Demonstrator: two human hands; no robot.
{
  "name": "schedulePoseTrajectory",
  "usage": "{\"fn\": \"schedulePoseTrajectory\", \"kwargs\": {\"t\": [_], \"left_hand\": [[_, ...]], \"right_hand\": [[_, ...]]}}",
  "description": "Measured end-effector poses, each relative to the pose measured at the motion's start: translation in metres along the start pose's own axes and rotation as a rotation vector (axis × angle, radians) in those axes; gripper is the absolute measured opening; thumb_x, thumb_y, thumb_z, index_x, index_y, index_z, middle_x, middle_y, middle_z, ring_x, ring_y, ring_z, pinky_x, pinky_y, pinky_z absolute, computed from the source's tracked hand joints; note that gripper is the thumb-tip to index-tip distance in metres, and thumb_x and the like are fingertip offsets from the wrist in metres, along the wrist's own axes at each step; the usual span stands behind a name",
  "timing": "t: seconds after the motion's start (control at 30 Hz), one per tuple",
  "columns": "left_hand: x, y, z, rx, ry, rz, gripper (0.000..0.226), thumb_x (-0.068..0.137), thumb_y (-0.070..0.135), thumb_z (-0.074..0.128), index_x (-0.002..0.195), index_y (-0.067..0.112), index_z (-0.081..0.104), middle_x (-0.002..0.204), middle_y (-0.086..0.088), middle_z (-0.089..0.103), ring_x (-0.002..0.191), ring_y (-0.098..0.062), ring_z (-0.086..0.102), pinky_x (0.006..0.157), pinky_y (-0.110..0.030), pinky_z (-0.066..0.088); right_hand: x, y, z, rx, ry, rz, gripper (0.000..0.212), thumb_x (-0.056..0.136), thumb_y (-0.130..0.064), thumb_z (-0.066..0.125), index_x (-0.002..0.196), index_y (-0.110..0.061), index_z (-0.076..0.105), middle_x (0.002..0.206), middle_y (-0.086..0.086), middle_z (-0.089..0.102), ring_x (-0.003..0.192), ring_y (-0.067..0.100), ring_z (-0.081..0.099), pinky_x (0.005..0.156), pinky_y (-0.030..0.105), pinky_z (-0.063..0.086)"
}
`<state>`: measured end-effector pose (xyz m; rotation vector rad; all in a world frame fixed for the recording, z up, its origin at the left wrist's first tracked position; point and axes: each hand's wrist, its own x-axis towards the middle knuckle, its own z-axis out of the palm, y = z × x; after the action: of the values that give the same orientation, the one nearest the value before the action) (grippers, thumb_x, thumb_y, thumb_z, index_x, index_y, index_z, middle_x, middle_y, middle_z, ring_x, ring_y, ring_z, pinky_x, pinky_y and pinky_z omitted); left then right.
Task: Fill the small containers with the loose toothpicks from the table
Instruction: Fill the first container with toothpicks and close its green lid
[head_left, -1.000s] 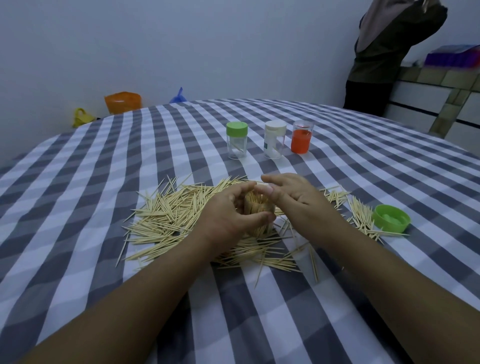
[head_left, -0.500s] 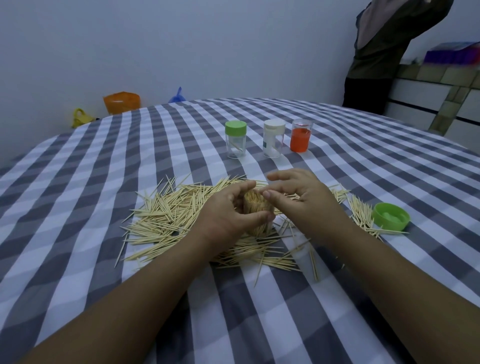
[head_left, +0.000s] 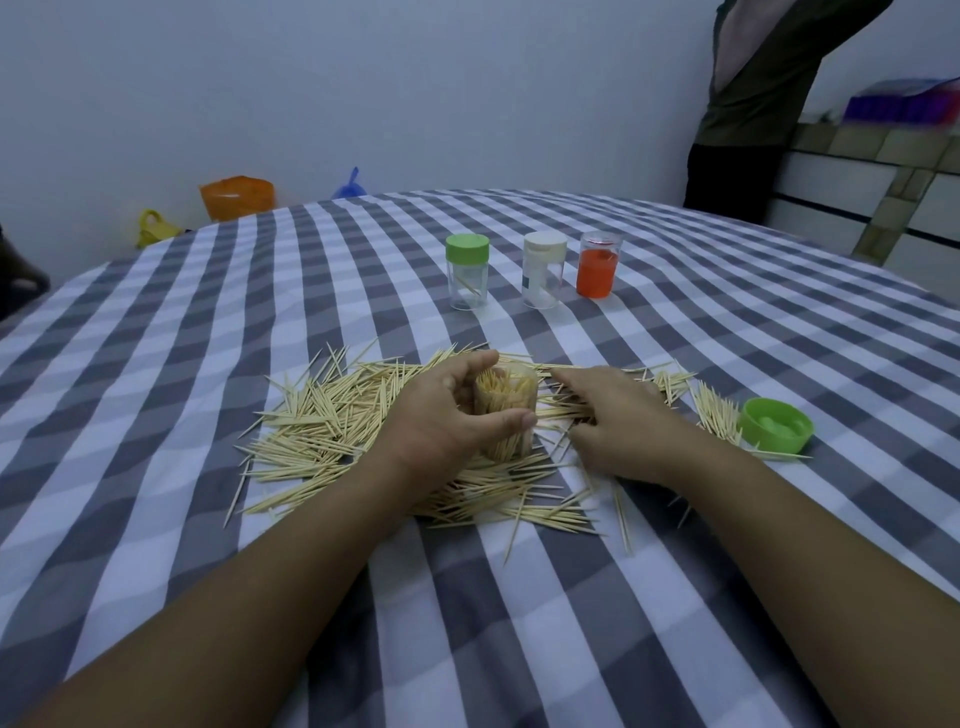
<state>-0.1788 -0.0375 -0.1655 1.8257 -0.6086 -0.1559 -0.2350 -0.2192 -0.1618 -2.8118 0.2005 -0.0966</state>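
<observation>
Toothpicks (head_left: 332, 421) strewn in a wide heap across the middle of the gray-and-white checked tablecloth (head_left: 156, 395), thickest at left, thinning toward stray sticks at the near edge of the pile. Broad bare cloth left of the heap, running out to the table's curved left rim; more bare cloth nearer the body, crossed only by both forearms. Left hand (head_left: 441, 421) curled round the open container (head_left: 506, 415), thumb across its front, fingers behind; container upright amid the heap, packed with toothpicks. Just right of it, right hand (head_left: 613, 421) lowered onto the loose sticks, fingers bent down into them, pinch not clear enough to tell. Farther right, more toothpicks, then a green lid (head_left: 776, 423) lying open side up, touching the fringe of the pile. Beyond the heap, well apart, a row: green-capped jar (head_left: 467, 270), white-capped jar (head_left: 544, 269), orange jar (head_left: 598, 264). Against half a second ago: right hand moved off the container's mouth and down to the table beside it; left hand's grip unchanged.
</observation>
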Motion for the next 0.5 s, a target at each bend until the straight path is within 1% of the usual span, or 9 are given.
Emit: {"fn": "schedulePoseTrajectory", "kwargs": {"t": [0.03,0.07,0.1,0.13,0.23,0.3,0.37,0.43,0.5], "left_hand": [[0.0,0.0,0.0,0.0,0.002,0.0,0.078,0.061,0.026,0.085,0.132,0.018,0.054,0.115,-0.001,0.067,0.104,-0.01,0.065,0.095,-0.029,0.051],[0.0,0.0,0.0,0.0,0.003,0.0,0.077,0.061,0.025,0.085,0.132,0.018,0.054,0.115,-0.002,0.067,0.104,-0.009,0.064,0.095,-0.028,0.051],[0.0,0.0,0.0,0.004,0.004,0.0,0.077,0.062,0.024,0.085,0.132,0.018,0.054,0.115,-0.001,0.066,0.104,-0.009,0.064,0.095,-0.027,0.051],[0.001,0.0,0.0,0.011,0.006,0.002,0.076,0.063,0.024,0.085,0.132,0.018,0.054,0.115,-0.001,0.066,0.104,-0.009,0.064,0.095,-0.026,0.051],[0.001,0.0,0.001,0.026,0.013,0.008,0.076,0.063,0.024,0.085,0.132,0.018,0.054,0.115,0.001,0.066,0.103,-0.007,0.064,0.094,-0.023,0.05],[0.001,0.0,0.001,0.023,0.012,0.007,0.076,0.062,0.025,0.085,0.132,0.019,0.054,0.116,0.002,0.065,0.104,-0.006,0.063,0.093,-0.021,0.05],[0.001,0.0,0.001,0.018,0.011,0.004,0.077,0.062,0.026,0.085,0.132,0.019,0.054,0.116,0.002,0.065,0.104,-0.006,0.063,0.093,-0.022,0.051],[0.001,0.0,0.0,-0.003,0.005,-0.004,0.077,0.063,0.023,0.085,0.132,0.018,0.053,0.115,0.0,0.066,0.103,-0.007,0.064,0.092,-0.023,0.052],[0.001,0.0,0.001,-0.008,-0.001,-0.007,0.077,0.063,0.021,0.085,0.133,0.016,0.053,0.115,-0.001,0.066,0.104,-0.008,0.064,0.093,-0.025,0.052]], "right_hand": [[0.0,0.001,0.001,-0.012,-0.025,0.005,0.068,0.086,-0.02,0.05,0.148,-0.029,0.024,0.15,-0.001,0.034,0.139,0.016,0.024,0.112,0.041,0.013],[-0.001,0.001,0.002,-0.018,-0.047,0.01,0.071,0.086,-0.02,0.05,0.15,-0.027,0.02,0.153,-0.001,0.029,0.142,0.015,0.018,0.113,0.041,0.01],[0.0,0.001,0.002,-0.023,-0.06,0.014,0.071,0.086,-0.02,0.05,0.15,-0.026,0.019,0.153,-0.001,0.028,0.143,0.015,0.017,0.114,0.041,0.008],[0.0,0.001,0.001,-0.028,-0.061,0.015,0.069,0.086,-0.019,0.049,0.149,-0.025,0.022,0.152,0.0,0.03,0.142,0.017,0.02,0.113,0.042,0.01],[0.004,0.005,0.0,-0.121,0.003,-0.029,0.054,0.089,-0.017,0.045,0.142,-0.027,0.039,0.142,-0.002,0.043,0.134,0.02,0.034,0.108,0.04,0.02],[0.008,0.009,0.0,-0.164,0.026,-0.055,0.046,0.094,-0.017,0.042,0.138,-0.028,0.046,0.137,-0.002,0.047,0.128,0.02,0.038,0.107,0.038,0.027],[0.009,0.012,-0.001,-0.152,0.038,-0.071,0.04,0.096,-0.018,0.043,0.133,-0.029,0.053,0.131,-0.002,0.051,0.124,0.019,0.042,0.103,0.037,0.032],[0.01,0.015,-0.002,-0.132,0.06,-0.073,0.037,0.096,-0.022,0.047,0.132,-0.029,0.054,0.132,-0.003,0.051,0.124,0.019,0.041,0.102,0.035,0.032],[0.009,0.016,-0.003,-0.13,0.062,-0.056,0.044,0.094,-0.024,0.05,0.138,-0.028,0.047,0.141,-0.004,0.045,0.131,0.019,0.036,0.105,0.036,0.028]]}}
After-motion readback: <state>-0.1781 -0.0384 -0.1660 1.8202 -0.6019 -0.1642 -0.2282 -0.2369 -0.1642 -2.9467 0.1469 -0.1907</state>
